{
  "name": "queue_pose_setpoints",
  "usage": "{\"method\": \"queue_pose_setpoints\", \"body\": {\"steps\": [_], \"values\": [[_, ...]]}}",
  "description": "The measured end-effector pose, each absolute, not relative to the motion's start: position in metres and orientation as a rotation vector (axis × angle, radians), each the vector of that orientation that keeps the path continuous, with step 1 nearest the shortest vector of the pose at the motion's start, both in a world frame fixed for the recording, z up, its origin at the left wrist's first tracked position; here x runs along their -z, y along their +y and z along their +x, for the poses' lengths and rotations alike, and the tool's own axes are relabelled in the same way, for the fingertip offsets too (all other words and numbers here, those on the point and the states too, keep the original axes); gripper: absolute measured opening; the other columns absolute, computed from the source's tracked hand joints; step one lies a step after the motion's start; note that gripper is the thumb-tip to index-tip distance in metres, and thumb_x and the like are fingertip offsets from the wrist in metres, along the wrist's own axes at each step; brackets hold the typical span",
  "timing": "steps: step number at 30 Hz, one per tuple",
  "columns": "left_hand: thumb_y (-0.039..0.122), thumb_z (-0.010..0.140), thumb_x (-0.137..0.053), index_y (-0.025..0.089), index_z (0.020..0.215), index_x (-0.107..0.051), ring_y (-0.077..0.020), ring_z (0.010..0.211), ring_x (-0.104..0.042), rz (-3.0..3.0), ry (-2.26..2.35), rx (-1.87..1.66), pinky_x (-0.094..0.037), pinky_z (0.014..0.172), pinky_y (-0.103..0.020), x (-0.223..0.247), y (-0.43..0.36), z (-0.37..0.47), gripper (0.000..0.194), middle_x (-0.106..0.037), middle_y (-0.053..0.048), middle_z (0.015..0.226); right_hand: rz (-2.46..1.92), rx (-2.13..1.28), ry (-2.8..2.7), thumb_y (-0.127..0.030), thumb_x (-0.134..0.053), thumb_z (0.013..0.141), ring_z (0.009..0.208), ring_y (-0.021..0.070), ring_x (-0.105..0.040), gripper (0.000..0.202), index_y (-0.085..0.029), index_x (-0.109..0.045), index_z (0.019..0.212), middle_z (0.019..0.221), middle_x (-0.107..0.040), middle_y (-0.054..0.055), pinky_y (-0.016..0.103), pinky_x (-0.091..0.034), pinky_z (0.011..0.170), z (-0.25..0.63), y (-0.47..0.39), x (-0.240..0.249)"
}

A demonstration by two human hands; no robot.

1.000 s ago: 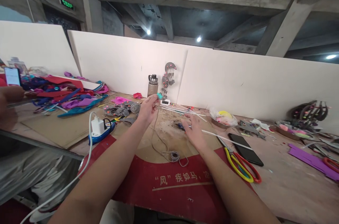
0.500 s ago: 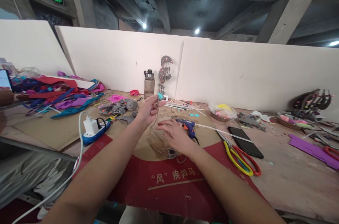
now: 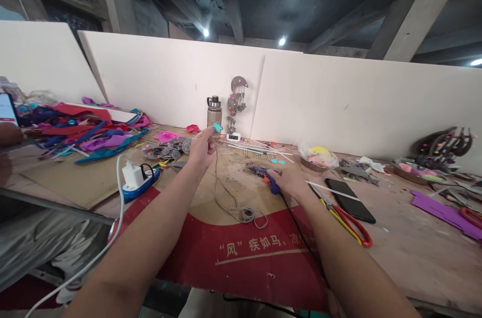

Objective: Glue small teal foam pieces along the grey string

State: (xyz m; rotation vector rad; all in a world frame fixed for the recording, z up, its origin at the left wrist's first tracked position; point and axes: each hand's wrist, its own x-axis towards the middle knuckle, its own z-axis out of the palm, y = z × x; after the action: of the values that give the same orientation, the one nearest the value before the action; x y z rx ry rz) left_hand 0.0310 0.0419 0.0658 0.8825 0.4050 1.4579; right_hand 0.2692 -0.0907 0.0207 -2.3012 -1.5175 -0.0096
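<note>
Your L hand point(image 3: 204, 147) pinching teal flower cutout point(image 3: 218, 128), grey cord point(image 3: 247, 214) trailing below, R hand point(image 3: 290, 183) wrapped rd blue glue gun point(image 3: 274, 186)

Both bare arms stretch from the near edge toward the middle of the scene; the left forearm point(image 3: 150, 237) slants far and to the right, ending in the left hand point(image 3: 202, 148), raised, with thumb and forefinger pinched together and the other fingers curled in. The right forearm point(image 3: 350, 253) slants far and to the left; the right hand point(image 3: 291, 182), lower and nearer, points left with its back upward, its fingers bent and partly hidden.
</note>
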Motion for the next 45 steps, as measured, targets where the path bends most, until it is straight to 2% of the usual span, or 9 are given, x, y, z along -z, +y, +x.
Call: {"method": "queue_pose_setpoints", "body": {"steps": [4,8,12,16,20,26,32,38,45], "values": [[0.03,0.065,-0.073,0.015,0.071,-0.058,-0.0019,0.036,-0.028,1.023,0.522,-1.465,-0.011,0.035,-0.018,-0.055,0.041,0.041,0.022,-0.042,0.009,0.049,-2.387,-0.138,-1.435,-0.033,-0.061,0.078,0.075,0.0233,-0.067,0.031,-0.015,-0.065,0.103,0.092,-0.072,0.014,0.028,-0.043,0.059,0.258,-0.09,-0.006],[0.033,0.061,-0.075,0.014,0.072,-0.061,-0.0015,0.039,-0.028,1.09,0.564,-1.37,-0.01,0.037,-0.019,-0.046,0.038,0.05,0.026,-0.047,0.007,0.053,-2.4,-0.206,-1.357,-0.027,-0.06,0.078,0.068,0.0204,-0.066,0.015,-0.016,-0.067,0.087,0.079,-0.071,0.01,0.026,-0.042,0.057,0.247,-0.094,-0.024],[0.034,0.059,-0.079,0.013,0.068,-0.06,-0.0011,0.039,-0.028,1.121,0.593,-1.306,-0.01,0.038,-0.018,-0.042,0.038,0.053,0.029,-0.049,0.005,0.055,-2.358,-0.116,-1.276,-0.028,-0.054,0.083,0.073,0.0216,-0.067,0.019,-0.013,-0.065,0.087,0.083,-0.071,0.012,0.027,-0.045,0.061,0.24,-0.099,-0.048],[0.036,0.058,-0.081,0.013,0.065,-0.061,-0.0009,0.039,-0.028,1.15,0.627,-1.265,-0.01,0.038,-0.018,-0.037,0.037,0.055,0.032,-0.052,0.003,0.056,-2.023,-0.127,-1.191,-0.023,-0.047,0.084,0.065,0.0195,-0.068,0.02,-0.016,-0.059,0.099,0.082,-0.071,0.008,0.028,-0.047,0.059,0.234,-0.102,-0.05],[0.037,0.057,-0.083,0.012,0.063,-0.061,-0.001,0.039,-0.028,1.171,0.649,-1.219,-0.01,0.038,-0.019,-0.031,0.034,0.06,0.033,-0.055,0.001,0.057,-1.633,-0.171,-1.141,-0.025,-0.053,0.08,0.065,0.0205,-0.068,0.019,-0.02,-0.052,0.098,0.078,-0.068,0.005,0.03,-0.05,0.06,0.227,-0.104,-0.042],[0.035,0.063,-0.079,0.012,0.063,-0.063,-0.0015,0.039,-0.029,1.209,0.644,-1.197,-0.013,0.038,-0.019,-0.022,0.034,0.064,0.028,-0.053,0.001,0.057,-1.195,-0.393,-1.208,-0.036,-0.056,0.08,0.069,0.0149,-0.064,0.04,-0.022,-0.042,0.115,0.102,-0.066,0.005,0.03,-0.054,0.062,0.215,-0.103,-0.037],[0.035,0.063,-0.08,0.011,0.065,-0.065,-0.0014,0.039,-0.029,1.204,0.649,-1.187,-0.014,0.037,-0.019,-0.024,0.036,0.063,0.028,-0.051,0.002,0.056,-1.345,-0.296,-1.404,-0.036,-0.052,0.086,0.062,0.0163,-0.059,0.032,-0.023,-0.046,0.115,0.082,-0.065,0.001,0.031,-0.051,0.062,0.212,-0.108,-0.03],[0.034,0.062,-0.082,0.011,0.067,-0.066,-0.0006,0.039,-0.031,1.152,0.614,-1.183,-0.014,0.037,-0.017,-0.025,0.034,0.062,0.028,-0.052,0.002,0.057,-1.378,-0.157,-1.533,-0.032,-0.047,0.09,0.077,0.0212,-0.062,0.028,-0.024,-0.047,0.117,0.099,-0.067,0.006,0.034,-0.05,0.067,0.21,-0.109,-0.029],[0.028,0.069,-0.078,0.012,0.068,-0.062,-0.0022,0.034,-0.04,1.129,0.699,-1.074,-0.014,0.034,-0.016,-0.021,0.027,0.069,0.022,-0.065,-0.005,0.066,-1.446,-0.138,-1.52,-0.03,-0.05,0.087,0.081,0.0241,-0.062,0.022,-0.024,-0.05,0.109,0.094,-0.067,0.006,0.036,-0.051,0.068,0.211,-0.105,-0.025]]}}
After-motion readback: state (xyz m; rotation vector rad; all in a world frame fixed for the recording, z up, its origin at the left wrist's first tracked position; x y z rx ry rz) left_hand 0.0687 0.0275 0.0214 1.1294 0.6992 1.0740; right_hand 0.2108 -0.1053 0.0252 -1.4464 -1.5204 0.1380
